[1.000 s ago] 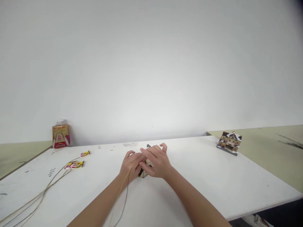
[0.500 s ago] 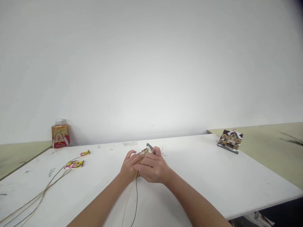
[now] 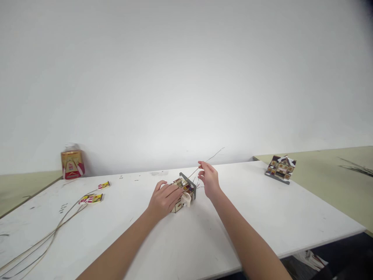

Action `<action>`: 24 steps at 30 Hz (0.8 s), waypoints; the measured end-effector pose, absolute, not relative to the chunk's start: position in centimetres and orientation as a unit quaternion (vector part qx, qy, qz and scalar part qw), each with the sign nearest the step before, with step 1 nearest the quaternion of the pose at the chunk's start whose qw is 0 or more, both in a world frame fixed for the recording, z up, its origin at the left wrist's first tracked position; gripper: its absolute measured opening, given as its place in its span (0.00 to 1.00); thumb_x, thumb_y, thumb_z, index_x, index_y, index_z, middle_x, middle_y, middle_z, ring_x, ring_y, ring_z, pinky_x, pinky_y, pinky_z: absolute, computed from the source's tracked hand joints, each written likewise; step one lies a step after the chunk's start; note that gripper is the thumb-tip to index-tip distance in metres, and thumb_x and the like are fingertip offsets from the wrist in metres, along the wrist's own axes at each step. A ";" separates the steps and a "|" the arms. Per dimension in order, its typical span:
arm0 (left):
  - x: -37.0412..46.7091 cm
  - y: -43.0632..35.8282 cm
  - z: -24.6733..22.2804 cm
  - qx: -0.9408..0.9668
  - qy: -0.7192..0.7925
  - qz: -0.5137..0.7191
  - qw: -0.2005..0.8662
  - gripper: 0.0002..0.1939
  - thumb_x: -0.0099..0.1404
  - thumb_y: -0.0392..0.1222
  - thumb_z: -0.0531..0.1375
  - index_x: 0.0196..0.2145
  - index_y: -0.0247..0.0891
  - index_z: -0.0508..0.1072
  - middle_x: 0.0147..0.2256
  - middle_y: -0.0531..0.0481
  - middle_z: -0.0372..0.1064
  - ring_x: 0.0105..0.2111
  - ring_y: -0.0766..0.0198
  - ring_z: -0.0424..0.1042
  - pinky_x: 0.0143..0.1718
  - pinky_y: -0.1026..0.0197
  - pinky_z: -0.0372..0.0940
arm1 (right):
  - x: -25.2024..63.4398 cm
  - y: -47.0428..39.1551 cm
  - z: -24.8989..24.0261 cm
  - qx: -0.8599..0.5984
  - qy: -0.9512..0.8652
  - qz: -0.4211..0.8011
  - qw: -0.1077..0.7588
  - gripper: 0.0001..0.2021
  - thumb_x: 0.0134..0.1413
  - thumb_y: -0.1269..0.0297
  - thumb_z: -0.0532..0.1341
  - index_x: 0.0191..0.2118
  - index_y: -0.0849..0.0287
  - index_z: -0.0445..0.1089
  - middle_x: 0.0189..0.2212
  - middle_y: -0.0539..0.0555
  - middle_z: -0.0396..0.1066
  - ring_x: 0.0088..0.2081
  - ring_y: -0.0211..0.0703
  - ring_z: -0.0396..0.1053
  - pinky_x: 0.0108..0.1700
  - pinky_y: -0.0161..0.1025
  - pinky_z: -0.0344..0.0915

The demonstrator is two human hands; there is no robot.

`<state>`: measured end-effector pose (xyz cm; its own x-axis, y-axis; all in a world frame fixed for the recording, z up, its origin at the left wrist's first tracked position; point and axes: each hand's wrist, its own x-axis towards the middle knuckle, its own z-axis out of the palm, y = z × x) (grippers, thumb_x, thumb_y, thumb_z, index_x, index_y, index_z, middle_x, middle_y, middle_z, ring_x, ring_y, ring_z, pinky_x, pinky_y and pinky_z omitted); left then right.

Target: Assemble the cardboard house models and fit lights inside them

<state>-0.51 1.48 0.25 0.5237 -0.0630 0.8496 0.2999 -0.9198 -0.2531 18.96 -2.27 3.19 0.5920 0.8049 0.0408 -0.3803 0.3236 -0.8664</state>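
A small model house (image 3: 176, 206) with a grey base (image 3: 190, 186) lies tilted on its side at the middle of the white table. My left hand (image 3: 164, 200) is closed over the house's left part and holds it down. Right of it and slightly higher, my right hand (image 3: 208, 178) pinches a thin wire (image 3: 190, 174) between thumb and fingertips. The wire runs from the house up past my fingers to the upper right. Short dark wire ends (image 3: 198, 187) stick out beyond the base.
A bottle with a red and gold label (image 3: 72, 163) stands at the back left. Two yellow-and-red pieces (image 3: 91, 198) with long wires (image 3: 55, 233) lie at the left. A second model house (image 3: 281, 170) rests at the right edge of the white table (image 3: 262, 210).
My right hand has left the house and moved up and right, drawing the wire with it. The house is now more exposed under my left hand, and the wires no longer hang toward me.
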 end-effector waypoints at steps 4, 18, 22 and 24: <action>-0.5 1.4 0.3 -0.859 -0.065 -0.472 0.186 0.09 0.66 0.32 0.54 0.42 0.40 0.71 0.34 0.50 0.74 0.31 0.66 0.70 0.45 0.56 0.56 | 20.7 -1.8 2.5 -0.403 -0.172 0.448 0.779 0.11 0.47 0.58 0.64 0.36 0.55 0.73 0.40 0.51 0.70 0.27 0.32 0.65 0.31 0.34 0.66; -0.5 1.5 0.0 -0.863 -0.083 -0.461 0.189 0.09 0.66 0.33 0.54 0.42 0.41 0.71 0.35 0.51 0.75 0.33 0.67 0.70 0.46 0.56 0.56 | 22.1 -1.0 0.7 -0.699 -0.423 0.349 0.458 0.16 0.45 0.72 0.56 0.41 0.60 0.75 0.22 0.50 0.70 0.18 0.32 0.60 0.21 0.31 0.57; -0.5 1.4 0.1 -0.862 -0.083 -0.463 0.188 0.09 0.66 0.32 0.55 0.42 0.40 0.71 0.34 0.51 0.74 0.33 0.66 0.70 0.46 0.55 0.56 | 22.2 -1.1 0.3 -0.748 -0.483 0.288 0.351 0.15 0.39 0.77 0.56 0.31 0.57 0.78 0.23 0.53 0.73 0.25 0.38 0.67 0.28 0.33 0.60; -0.4 1.3 0.2 -0.861 -0.081 -0.466 0.187 0.09 0.65 0.32 0.56 0.42 0.40 0.71 0.34 0.51 0.74 0.33 0.66 0.70 0.46 0.55 0.56 | 22.1 -1.4 0.4 -0.769 -0.500 0.250 0.310 0.16 0.37 0.78 0.56 0.29 0.56 0.78 0.30 0.55 0.75 0.32 0.43 0.70 0.33 0.36 0.62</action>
<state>-0.40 1.33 0.18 0.5527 -0.0358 0.8326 0.3134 -0.9168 -0.2475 22.14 -1.37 0.39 0.3751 0.9239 -0.0752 0.6139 -0.3083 -0.7266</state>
